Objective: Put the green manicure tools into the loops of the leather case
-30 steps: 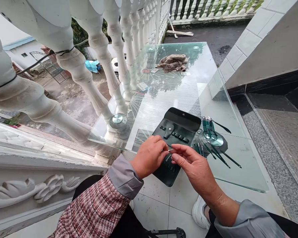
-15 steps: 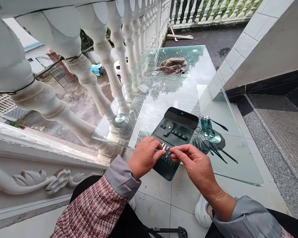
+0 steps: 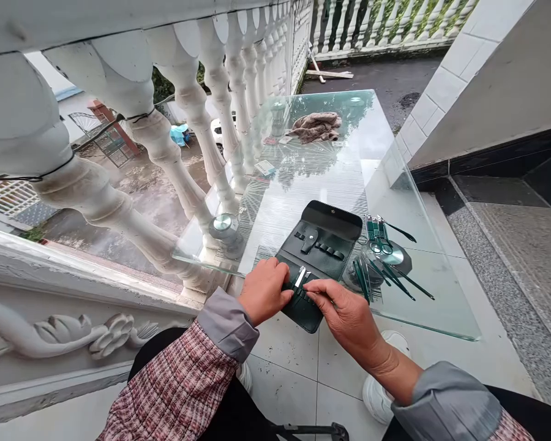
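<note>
In the head view, a black case [image 3: 307, 317] lies wide open on the glass table [image 3: 441, 315], with its near end poking out past the table's edge. The left hand [image 3: 266, 293] is at the left edge of the case, fingers bent and thumb down. It seems to be there to keep the case from sliding, but I can't tell if it grips the edge. The right hand [image 3: 346, 312] comes in from the right of the case. Its thumb and finger are pinched together on what looks like a thin tool [image 3: 308, 275]; most of it is hidden. A pinch like that suits something so small. Just left of it in the case, a silver tool [image 3: 300, 277] sits upright in a row of loops, which likely keep each piece in its own spot. Above the row, a little pouch [image 3: 309, 241] on the case is shut with a snap. To the right of the case are nail clippers [image 3: 375, 229], scissors [image 3: 382, 247] and long green sticks [image 3: 397, 282], spread out, maybe so each is easy to pick up. Far behind the case, a crumpled cloth [image 3: 316, 127] and a small card [image 3: 265, 168] lie out of the way.
</note>
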A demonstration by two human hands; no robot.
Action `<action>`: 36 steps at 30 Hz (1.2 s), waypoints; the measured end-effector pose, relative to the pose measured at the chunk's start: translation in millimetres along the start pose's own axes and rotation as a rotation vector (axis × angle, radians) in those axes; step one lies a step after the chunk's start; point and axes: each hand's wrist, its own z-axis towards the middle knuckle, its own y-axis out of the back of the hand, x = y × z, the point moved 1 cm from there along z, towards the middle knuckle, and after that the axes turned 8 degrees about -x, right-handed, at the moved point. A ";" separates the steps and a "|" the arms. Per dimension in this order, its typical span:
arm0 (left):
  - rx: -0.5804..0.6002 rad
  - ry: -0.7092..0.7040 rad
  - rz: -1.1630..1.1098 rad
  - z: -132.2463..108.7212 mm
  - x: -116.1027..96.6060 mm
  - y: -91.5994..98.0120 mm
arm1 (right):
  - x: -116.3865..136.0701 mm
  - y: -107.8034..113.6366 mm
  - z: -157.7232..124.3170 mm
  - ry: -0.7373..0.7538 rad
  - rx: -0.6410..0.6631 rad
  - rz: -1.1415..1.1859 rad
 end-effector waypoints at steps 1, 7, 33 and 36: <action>0.000 0.001 0.003 0.0 -0.2 0.2 | 0.1 -0.1 0.2 -0.004 -0.001 0.000; 0.000 0.011 0.028 0.2 -1.3 0.4 | 0.4 -2.2 0.6 -0.031 0.004 0.012; -0.012 0.005 0.088 -1.1 -7.4 -0.9 | -9.2 -4.7 7.7 -0.360 0.005 0.172; -0.005 0.006 0.089 -0.5 -7.6 1.1 | -7.9 -2.3 8.8 -0.381 -0.011 0.195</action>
